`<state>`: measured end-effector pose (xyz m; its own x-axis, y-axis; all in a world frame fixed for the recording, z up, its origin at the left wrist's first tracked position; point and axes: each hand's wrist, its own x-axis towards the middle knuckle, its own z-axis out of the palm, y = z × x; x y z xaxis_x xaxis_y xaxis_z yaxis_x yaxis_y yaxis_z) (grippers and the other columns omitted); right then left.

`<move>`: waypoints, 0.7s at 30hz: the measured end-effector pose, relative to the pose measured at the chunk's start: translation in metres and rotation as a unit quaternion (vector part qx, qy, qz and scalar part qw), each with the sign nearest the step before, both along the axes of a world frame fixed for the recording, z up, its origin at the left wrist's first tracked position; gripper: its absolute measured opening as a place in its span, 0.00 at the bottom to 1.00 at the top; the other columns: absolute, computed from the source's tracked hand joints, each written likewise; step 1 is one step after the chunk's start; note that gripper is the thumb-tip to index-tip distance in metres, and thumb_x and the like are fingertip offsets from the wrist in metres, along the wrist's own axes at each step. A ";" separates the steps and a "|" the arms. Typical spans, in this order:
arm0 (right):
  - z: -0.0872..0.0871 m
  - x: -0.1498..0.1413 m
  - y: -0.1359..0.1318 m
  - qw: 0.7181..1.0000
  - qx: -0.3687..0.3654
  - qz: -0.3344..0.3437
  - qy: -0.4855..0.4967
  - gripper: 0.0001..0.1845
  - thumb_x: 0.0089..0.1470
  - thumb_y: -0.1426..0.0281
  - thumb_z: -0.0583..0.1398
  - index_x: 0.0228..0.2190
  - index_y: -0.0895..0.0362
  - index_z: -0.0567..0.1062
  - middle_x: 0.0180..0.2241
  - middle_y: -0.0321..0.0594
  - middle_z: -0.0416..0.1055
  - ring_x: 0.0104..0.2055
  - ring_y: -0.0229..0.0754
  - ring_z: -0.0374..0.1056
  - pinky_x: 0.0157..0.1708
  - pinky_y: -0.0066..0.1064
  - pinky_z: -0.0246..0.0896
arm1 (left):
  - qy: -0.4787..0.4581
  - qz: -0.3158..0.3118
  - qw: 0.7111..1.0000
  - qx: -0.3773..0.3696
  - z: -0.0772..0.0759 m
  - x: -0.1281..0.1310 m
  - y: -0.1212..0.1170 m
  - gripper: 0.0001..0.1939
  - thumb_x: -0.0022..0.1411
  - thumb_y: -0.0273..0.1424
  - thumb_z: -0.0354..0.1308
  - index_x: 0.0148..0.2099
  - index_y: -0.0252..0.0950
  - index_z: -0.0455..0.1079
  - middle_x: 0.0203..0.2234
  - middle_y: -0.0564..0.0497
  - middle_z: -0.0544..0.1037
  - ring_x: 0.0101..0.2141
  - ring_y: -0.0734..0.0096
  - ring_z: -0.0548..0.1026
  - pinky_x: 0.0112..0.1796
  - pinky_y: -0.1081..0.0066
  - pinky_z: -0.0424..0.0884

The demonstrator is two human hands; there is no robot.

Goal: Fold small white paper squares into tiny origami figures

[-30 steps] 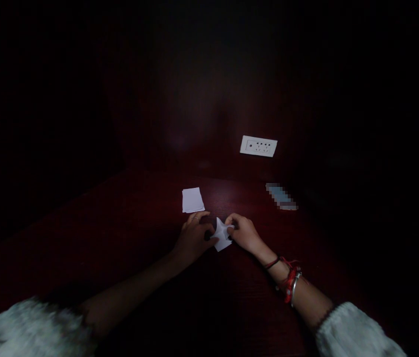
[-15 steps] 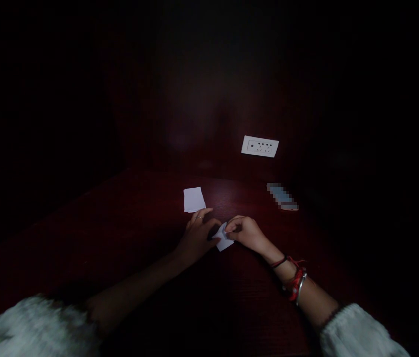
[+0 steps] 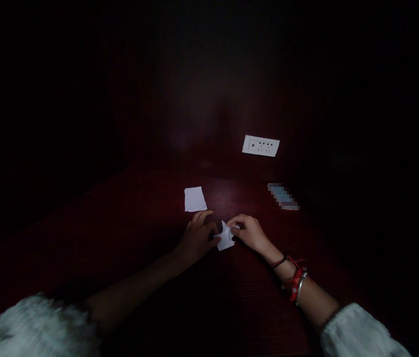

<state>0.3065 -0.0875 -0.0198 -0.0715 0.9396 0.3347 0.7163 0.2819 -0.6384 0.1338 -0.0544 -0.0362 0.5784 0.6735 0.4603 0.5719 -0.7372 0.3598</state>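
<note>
A small folded piece of white paper [image 3: 225, 240] lies on the dark red table between my hands, with flaps standing up from it. My left hand [image 3: 197, 237] rests at its left edge, the thumb and index finger closed on that side of the paper. From the right, my right hand [image 3: 249, 232] pinches a raised flap between thumb and fingertips. Just beyond my left hand sits a small stack of white paper sheets [image 3: 195, 199]. The paper's underside is hidden.
A phone with a blurred screen [image 3: 282, 196] lies at the back right of the table [image 3: 138, 213]. On the dark wall behind is a white socket panel [image 3: 261, 146]. The surroundings are very dark.
My right hand has drawn a flap of the paper outward to the right, so the piece looks more opened and pointed. My left hand has hardly moved.
</note>
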 end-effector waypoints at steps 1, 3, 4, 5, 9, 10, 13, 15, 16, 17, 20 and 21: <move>0.001 0.000 -0.001 1.000 0.012 0.009 -0.014 0.13 0.39 0.80 0.52 0.27 0.56 0.73 0.27 0.35 0.68 0.29 0.33 0.62 0.31 0.23 0.55 | 0.000 -0.001 1.000 0.000 0.001 0.000 0.000 0.05 0.49 0.33 0.55 0.29 0.37 0.64 0.48 0.51 0.54 0.50 0.57 0.48 0.44 0.56 0.54; 0.003 -0.001 -0.003 0.998 0.028 0.034 -0.038 0.16 0.39 0.82 0.52 0.28 0.56 0.73 0.28 0.36 0.67 0.30 0.33 0.62 0.32 0.23 0.54 | 0.002 -0.001 1.000 0.001 0.001 0.000 -0.001 0.05 0.49 0.32 0.55 0.30 0.37 0.64 0.48 0.51 0.55 0.50 0.57 0.49 0.44 0.56 0.54; 0.003 -0.002 -0.003 0.997 0.033 0.048 -0.047 0.17 0.39 0.83 0.51 0.29 0.56 0.73 0.28 0.36 0.67 0.31 0.33 0.61 0.33 0.23 0.54 | 0.003 0.000 1.000 0.002 0.001 0.000 -0.001 0.06 0.49 0.32 0.55 0.31 0.37 0.64 0.48 0.51 0.55 0.50 0.57 0.49 0.44 0.57 0.54; 0.004 -0.002 -0.004 0.996 0.038 0.059 -0.054 0.18 0.40 0.83 0.51 0.30 0.55 0.73 0.29 0.36 0.67 0.31 0.33 0.61 0.33 0.23 0.54 | 0.003 0.002 1.000 0.004 0.001 0.000 0.000 0.06 0.49 0.32 0.55 0.32 0.38 0.63 0.48 0.50 0.55 0.50 0.58 0.50 0.44 0.57 0.55; 0.004 -0.004 -0.004 0.996 0.045 0.046 -0.058 0.14 0.43 0.79 0.53 0.31 0.56 0.73 0.28 0.36 0.66 0.30 0.33 0.61 0.31 0.23 0.53 | 0.007 0.001 1.000 0.012 0.001 0.000 -0.001 0.07 0.49 0.33 0.54 0.33 0.38 0.62 0.47 0.49 0.55 0.49 0.59 0.51 0.43 0.58 0.55; 0.004 -0.004 -0.004 0.997 0.046 0.031 -0.058 0.12 0.43 0.77 0.53 0.30 0.56 0.73 0.27 0.36 0.66 0.29 0.34 0.61 0.30 0.23 0.53 | 0.007 0.000 1.000 0.014 0.001 0.000 -0.001 0.07 0.49 0.33 0.54 0.32 0.37 0.62 0.47 0.49 0.55 0.49 0.59 0.51 0.43 0.58 0.55; 0.002 -0.005 -0.002 0.997 0.053 -0.006 -0.056 0.08 0.42 0.76 0.54 0.26 0.58 0.72 0.25 0.36 0.67 0.28 0.34 0.60 0.29 0.23 0.52 | 0.007 -0.005 1.000 0.015 0.002 0.001 -0.002 0.06 0.49 0.33 0.54 0.31 0.37 0.62 0.47 0.50 0.56 0.49 0.59 0.51 0.44 0.58 0.55; 0.002 -0.006 -0.002 0.997 0.056 -0.021 -0.048 0.07 0.42 0.76 0.54 0.25 0.59 0.71 0.25 0.36 0.67 0.27 0.34 0.60 0.28 0.23 0.52 | 0.009 -0.008 1.000 0.011 0.002 0.002 -0.002 0.06 0.49 0.33 0.54 0.30 0.36 0.62 0.47 0.50 0.56 0.49 0.59 0.51 0.44 0.58 0.55; 0.002 -0.007 -0.002 0.997 0.058 -0.028 -0.042 0.06 0.41 0.76 0.54 0.24 0.59 0.71 0.24 0.36 0.67 0.27 0.33 0.60 0.28 0.23 0.51 | 0.008 -0.008 1.000 0.009 0.003 0.002 -0.002 0.06 0.49 0.33 0.54 0.30 0.36 0.62 0.47 0.50 0.56 0.49 0.59 0.51 0.44 0.58 0.55; 0.002 -0.008 -0.002 0.997 0.061 -0.032 -0.037 0.06 0.41 0.76 0.54 0.24 0.59 0.70 0.24 0.36 0.67 0.26 0.33 0.60 0.28 0.23 0.51 | 0.006 -0.008 1.000 0.008 0.003 0.003 -0.002 0.06 0.49 0.32 0.54 0.29 0.36 0.62 0.47 0.50 0.56 0.49 0.59 0.51 0.44 0.58 0.55; 0.003 -0.012 -0.004 0.996 0.080 -0.035 -0.026 0.06 0.40 0.77 0.53 0.24 0.58 0.69 0.24 0.35 0.67 0.26 0.33 0.60 0.28 0.22 0.52 | 0.000 -0.016 1.000 0.013 0.003 0.005 -0.002 0.04 0.49 0.31 0.54 0.29 0.36 0.63 0.46 0.51 0.57 0.49 0.60 0.52 0.44 0.60 0.55; 0.004 -0.013 -0.005 0.996 0.083 -0.035 -0.024 0.06 0.40 0.77 0.53 0.24 0.58 0.69 0.24 0.35 0.67 0.27 0.33 0.60 0.28 0.22 0.52 | -0.002 -0.021 1.000 0.017 0.003 0.005 -0.002 0.04 0.49 0.30 0.54 0.30 0.37 0.63 0.46 0.51 0.57 0.49 0.61 0.52 0.45 0.60 0.55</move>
<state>0.2932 -0.0922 -0.0161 -0.0282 0.8750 0.4832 0.7661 0.3294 -0.5518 0.1392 -0.0561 -0.0328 0.6042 0.6328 0.4842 0.5391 -0.7721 0.3364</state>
